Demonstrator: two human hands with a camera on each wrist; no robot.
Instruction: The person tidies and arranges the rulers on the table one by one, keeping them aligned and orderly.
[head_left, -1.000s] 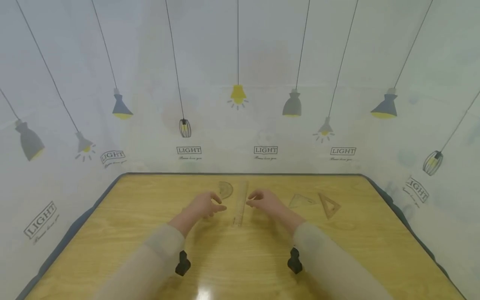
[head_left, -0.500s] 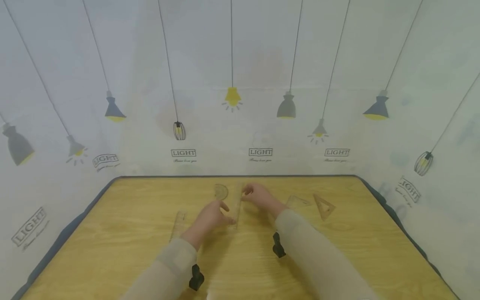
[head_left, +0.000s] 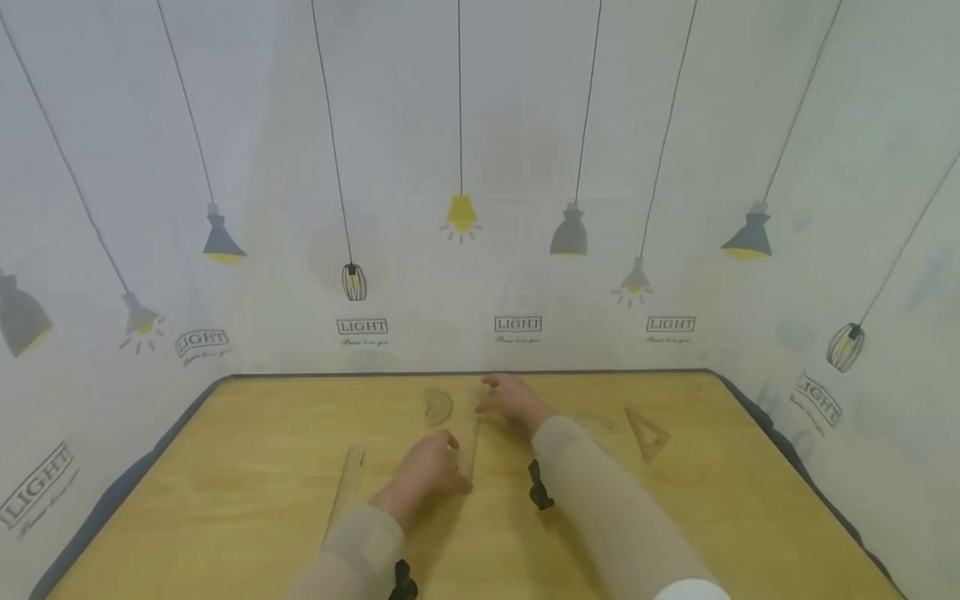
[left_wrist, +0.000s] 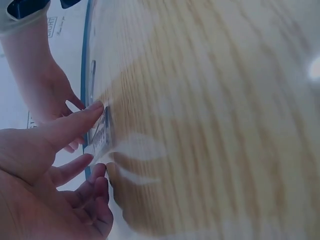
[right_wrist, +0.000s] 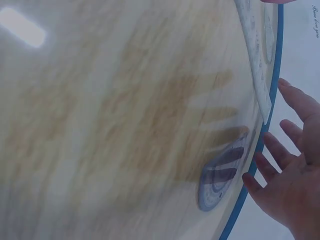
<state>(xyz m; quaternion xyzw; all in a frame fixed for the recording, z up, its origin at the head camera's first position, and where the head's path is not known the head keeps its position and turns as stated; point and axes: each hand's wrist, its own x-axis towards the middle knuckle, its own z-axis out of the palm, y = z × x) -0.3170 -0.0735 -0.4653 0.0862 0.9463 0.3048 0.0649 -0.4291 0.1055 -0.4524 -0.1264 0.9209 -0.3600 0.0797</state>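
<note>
Your left grip [head_left: 426, 468] and right grip [head_left: 513, 400], fingers parted, are flanking the clear ruler [head_left: 471, 443]. A protractor [head_left: 438, 407] is lying beyond the left grip, a second ruler [head_left: 347, 483] leftward, an orange-brown set square [head_left: 637, 431] rightward.

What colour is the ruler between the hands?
It has no colour: the ruler is see-through, best seen from the head.

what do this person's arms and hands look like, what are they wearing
Long pale beige sleeves, the left sleeve and the right sleeve, reach down to the wrists. A small black attachment sits under each cuff: left attachment, right attachment. The left hand and right hand are bare, without gloves. No cables are visible.
</note>
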